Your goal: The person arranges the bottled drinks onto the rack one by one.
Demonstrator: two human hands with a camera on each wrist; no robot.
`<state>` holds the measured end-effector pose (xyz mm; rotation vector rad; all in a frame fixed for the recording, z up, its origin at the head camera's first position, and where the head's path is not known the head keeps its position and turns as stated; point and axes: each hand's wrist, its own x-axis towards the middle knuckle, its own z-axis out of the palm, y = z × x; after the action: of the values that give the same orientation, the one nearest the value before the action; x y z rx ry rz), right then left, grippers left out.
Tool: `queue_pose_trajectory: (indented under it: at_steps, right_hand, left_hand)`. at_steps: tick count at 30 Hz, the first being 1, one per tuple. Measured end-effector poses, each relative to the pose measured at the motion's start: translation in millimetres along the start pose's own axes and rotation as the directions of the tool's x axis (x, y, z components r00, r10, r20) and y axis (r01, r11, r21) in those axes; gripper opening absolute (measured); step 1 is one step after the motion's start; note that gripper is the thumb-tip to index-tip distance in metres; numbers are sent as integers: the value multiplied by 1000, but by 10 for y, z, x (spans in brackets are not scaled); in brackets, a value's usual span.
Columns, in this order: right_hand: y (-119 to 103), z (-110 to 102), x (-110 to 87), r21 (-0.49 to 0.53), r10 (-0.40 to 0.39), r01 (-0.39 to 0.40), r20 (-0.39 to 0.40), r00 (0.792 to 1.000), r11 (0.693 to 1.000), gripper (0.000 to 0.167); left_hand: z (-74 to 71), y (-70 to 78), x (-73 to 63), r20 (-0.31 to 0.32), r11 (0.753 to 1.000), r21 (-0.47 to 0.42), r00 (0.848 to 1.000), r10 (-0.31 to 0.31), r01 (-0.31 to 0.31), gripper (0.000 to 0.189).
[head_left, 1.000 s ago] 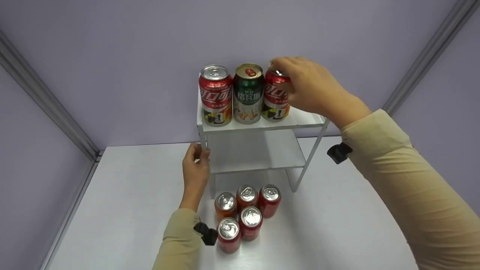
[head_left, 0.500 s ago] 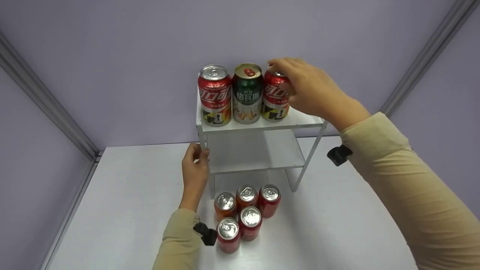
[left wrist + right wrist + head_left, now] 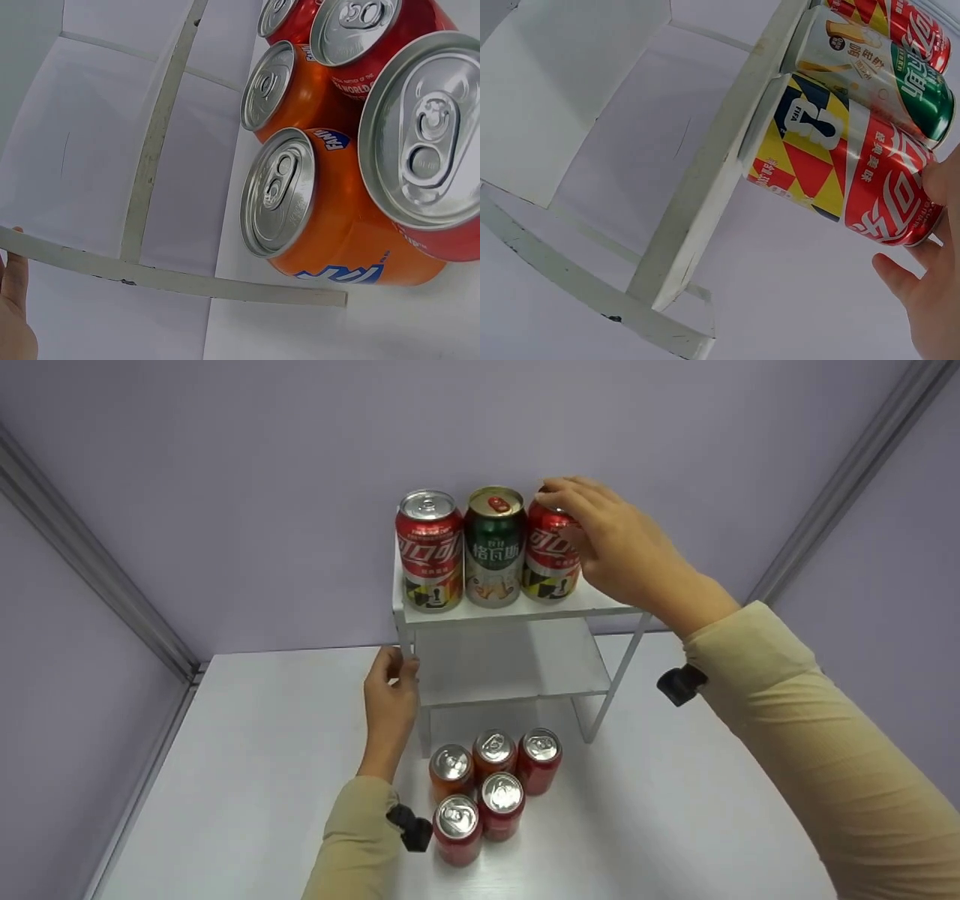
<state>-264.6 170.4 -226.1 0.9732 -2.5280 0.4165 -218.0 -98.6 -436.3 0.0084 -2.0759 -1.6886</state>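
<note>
My right hand (image 3: pixel 626 547) grips the upper part of a red cola can (image 3: pixel 551 574) from its right side. That can stands upright on the top shelf of a white two-tier rack (image 3: pixel 480 617), as the right wrist view shows. Left of it in the row is a green and silver can (image 3: pixel 495 547), then another red cola can (image 3: pixel 430 547). Lower down, my left hand (image 3: pixel 390 705) holds the front left leg of the rack between thumb and fingers; only its fingers (image 3: pixel 15 281) show in the left wrist view, at the leg.
Several cans stand in a cluster on the white table (image 3: pixel 262 780) before the rack: orange soda cans (image 3: pixel 341 217) at the rear left and red cans (image 3: pixel 457 840) around them. The rack's lower shelf (image 3: pixel 510 660) lies beneath the row. Pale walls (image 3: pixel 300 510) enclose the table.
My right hand has shifted very slightly right and its wrist has dropped a little, still at the right cola can. The cans and my left hand stay where they were.
</note>
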Motion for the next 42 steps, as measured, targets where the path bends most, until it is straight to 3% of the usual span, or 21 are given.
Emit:
queue_pose_trajectory:
  at_steps: [9,19,26,42]
  right_hand:
    - [-32,129,-190,-72,-55,44,-156,986,996,47]
    - [-212,289,-483,-99,-264,245,-317,911,965,47]
    - [-303,462,-742,-97,-341,327,-303,890,940,39]
    - [-174,962,-1288,-128,-401,382,-196,895,915,41]
  left_hand:
    - [1,8,3,-1,1000,4,1000,-1,1,13]
    - [3,13,-9,8,1000,-5,1000,11,-11,22]
    - [-1,1,-5,8,1000,7,1000,23,-23,13]
    - [0,0,4,-5,1000,10,1000,13,-13,15]
